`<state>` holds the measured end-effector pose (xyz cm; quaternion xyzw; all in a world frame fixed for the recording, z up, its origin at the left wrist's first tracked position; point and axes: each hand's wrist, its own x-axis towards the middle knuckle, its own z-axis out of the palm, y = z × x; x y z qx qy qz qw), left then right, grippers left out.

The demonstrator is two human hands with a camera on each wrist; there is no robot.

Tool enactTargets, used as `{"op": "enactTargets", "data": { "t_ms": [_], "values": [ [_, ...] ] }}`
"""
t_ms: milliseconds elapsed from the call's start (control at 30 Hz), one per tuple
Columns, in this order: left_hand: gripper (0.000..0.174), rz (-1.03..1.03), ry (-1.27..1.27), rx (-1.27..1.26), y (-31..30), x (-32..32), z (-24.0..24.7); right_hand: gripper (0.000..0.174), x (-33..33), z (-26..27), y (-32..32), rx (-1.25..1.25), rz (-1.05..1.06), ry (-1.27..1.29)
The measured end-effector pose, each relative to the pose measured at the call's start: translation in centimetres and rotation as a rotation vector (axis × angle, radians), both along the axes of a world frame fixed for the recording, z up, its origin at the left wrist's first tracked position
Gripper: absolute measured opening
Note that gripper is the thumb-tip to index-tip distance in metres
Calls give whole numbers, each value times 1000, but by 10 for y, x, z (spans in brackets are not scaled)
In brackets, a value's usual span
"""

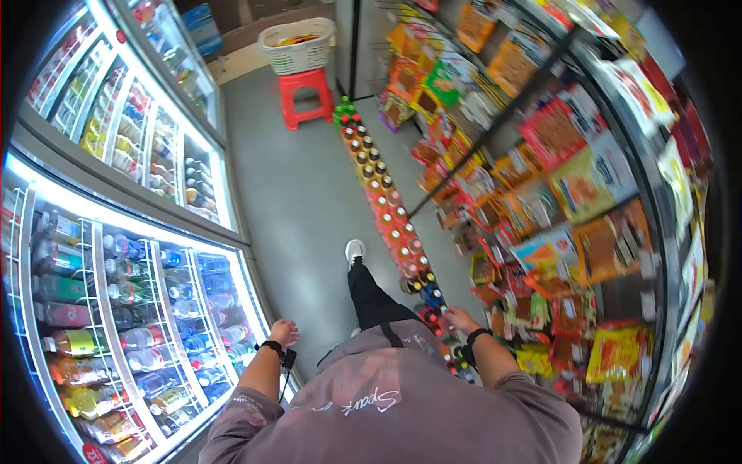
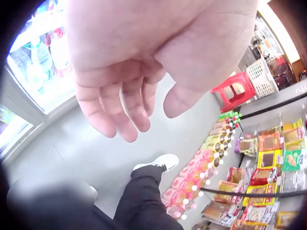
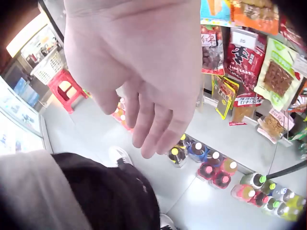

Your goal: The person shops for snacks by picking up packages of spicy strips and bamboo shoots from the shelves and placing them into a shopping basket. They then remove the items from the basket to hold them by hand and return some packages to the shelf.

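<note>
I stand in a shop aisle with both hands hanging at my sides and holding nothing. My left hand (image 1: 284,332) (image 2: 129,103) hangs relaxed, fingers loosely bent, beside the lit drinks cooler (image 1: 131,309). My right hand (image 1: 461,319) (image 3: 144,110) hangs with fingers pointing down, close to the snack rack (image 1: 556,232) and above the bottles (image 3: 211,165) lined on the floor. One leg in black trousers steps forward with a white shoe (image 1: 355,250).
A row of bottles (image 1: 386,209) runs along the floor under the rack of snack packets. A red stool (image 1: 306,94) carrying a white basket (image 1: 297,44) stands at the aisle's far end. Glass-door coolers (image 1: 147,131) line the left side; grey floor lies between.
</note>
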<state>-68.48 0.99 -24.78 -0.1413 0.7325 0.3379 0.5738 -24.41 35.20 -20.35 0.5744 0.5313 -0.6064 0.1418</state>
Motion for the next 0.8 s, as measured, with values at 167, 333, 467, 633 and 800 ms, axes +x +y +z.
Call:
{"op": "enactTargets", "data": {
  "t_ms": [167, 333, 467, 633, 800],
  "values": [
    [26, 176, -25, 2, 11, -84, 8, 37, -83, -64, 86, -170, 22, -218],
    [35, 230, 37, -64, 60, -173, 57, 24, -240, -43, 194, -106, 52, 139],
    [38, 368, 116, 42, 129, -247, 74, 27, -370, -52, 299, 137, 104, 286],
    [34, 313, 44, 97, 206, -335, 54, 25, -536, -4, 388, -13, -120, 419],
    [28, 284, -69, 96, 260, -457, -11, 29, -675, 44, 432, -26, -217, 472]
  ]
}}
